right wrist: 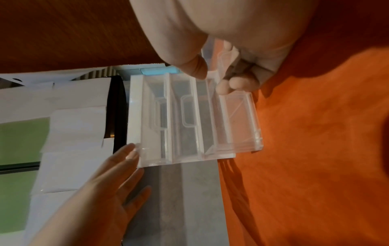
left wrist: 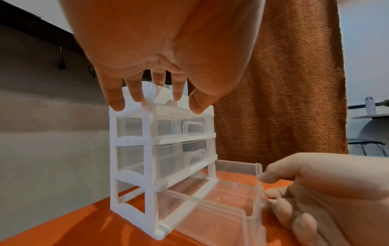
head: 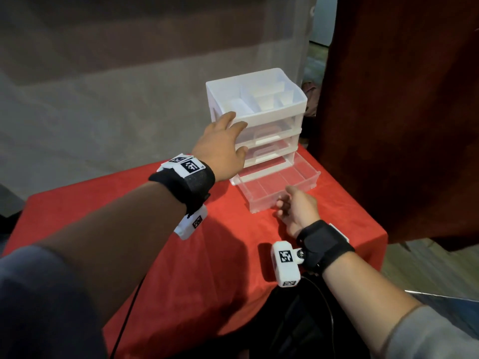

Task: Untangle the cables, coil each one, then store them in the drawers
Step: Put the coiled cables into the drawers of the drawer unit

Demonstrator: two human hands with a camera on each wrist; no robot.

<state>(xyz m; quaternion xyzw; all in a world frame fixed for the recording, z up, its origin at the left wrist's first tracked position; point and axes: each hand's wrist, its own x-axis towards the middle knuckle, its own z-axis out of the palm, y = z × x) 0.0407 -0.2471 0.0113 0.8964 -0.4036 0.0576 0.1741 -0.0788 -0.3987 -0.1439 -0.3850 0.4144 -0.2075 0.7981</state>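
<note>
Nearest to the viewer, the front wall of the bottom drawer point(head: 278, 186) is gripped by the curled fingers of the right hand point(head: 298, 207); the drawer is pulled out of the drawer unit point(head: 259, 117) toward the person. It is clear, divided and seen without cables. Farther back, the flat, spread left hand point(head: 220, 143) is pressed on the unit's top front edge.

Drawer unit point(head: 269, 117), white frame with clear drawers, is standing at the far right of the red-covered surface point(head: 145, 255). Bottom drawer point(head: 274, 187) is sitting pulled out toward the person; the two drawers above it are sitting closed. Left hand point(head: 220, 146) is lying flat against the unit's near left corner, fingers point(head: 234, 125) extended. Right hand point(head: 298, 208) is gripping the bottom drawer's front edge, fingers curled.
</note>
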